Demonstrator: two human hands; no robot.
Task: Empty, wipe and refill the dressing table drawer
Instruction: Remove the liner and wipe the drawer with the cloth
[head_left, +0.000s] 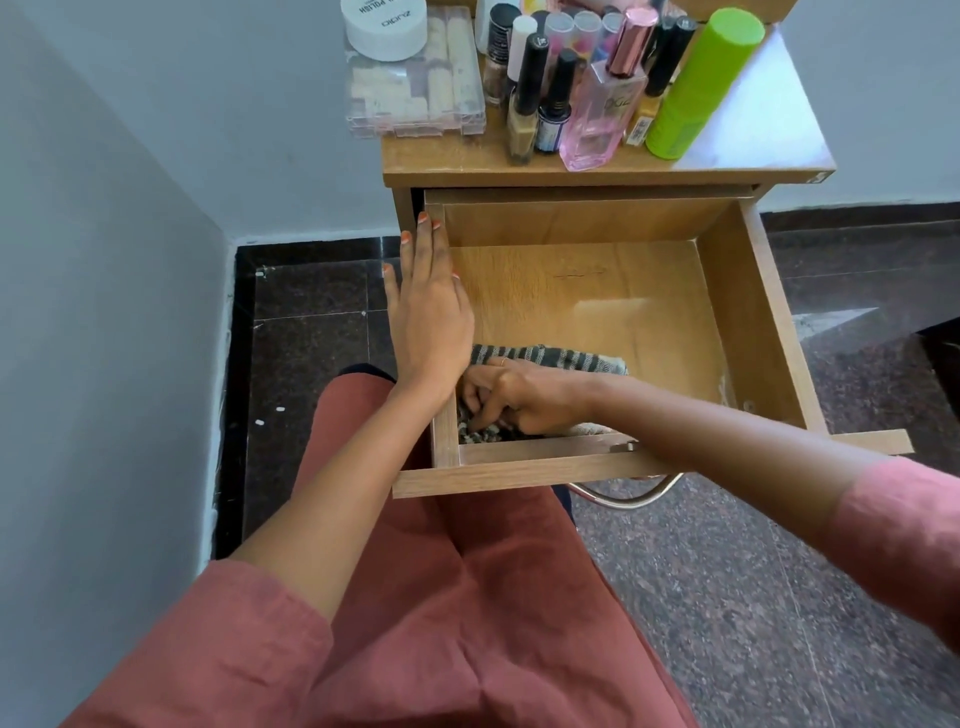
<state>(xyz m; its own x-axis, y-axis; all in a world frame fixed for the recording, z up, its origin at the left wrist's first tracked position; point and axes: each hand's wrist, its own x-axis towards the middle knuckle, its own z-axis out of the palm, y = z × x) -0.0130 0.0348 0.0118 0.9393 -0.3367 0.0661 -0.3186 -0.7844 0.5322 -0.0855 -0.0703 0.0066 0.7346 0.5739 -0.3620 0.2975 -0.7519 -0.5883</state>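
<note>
Your lap (467, 597), in rust-red fabric, lay nearest, and beyond it stood the dressing table (447, 161) with its drawer (769, 322) pulled well out over your knees. Inside the drawer was only a striped cloth (550, 358) in the front left corner. The wooden floor was otherwise bare, so emptying appeared complete. Wiping appeared to be the step in hand, and probably unfinished, since the cloth sat bunched in that one corner. Refilling was not yet begun: the cosmetics stood crowded on the tabletop, among them a clear box (415, 88), a green canister (696, 88), a pink bottle (602, 114) and a white jar (384, 26) resting on the box. Your left hand (426, 312) lay flat along the drawer's left wall, fingers straight, tips near the back corner, holding nothing and apparently steadying the drawer. Your right hand (519, 400) reached in from the right, low behind the front wall, its fingers curled down into the cloth and gripping it. Whether the cloth was damp could not be told.
</note>
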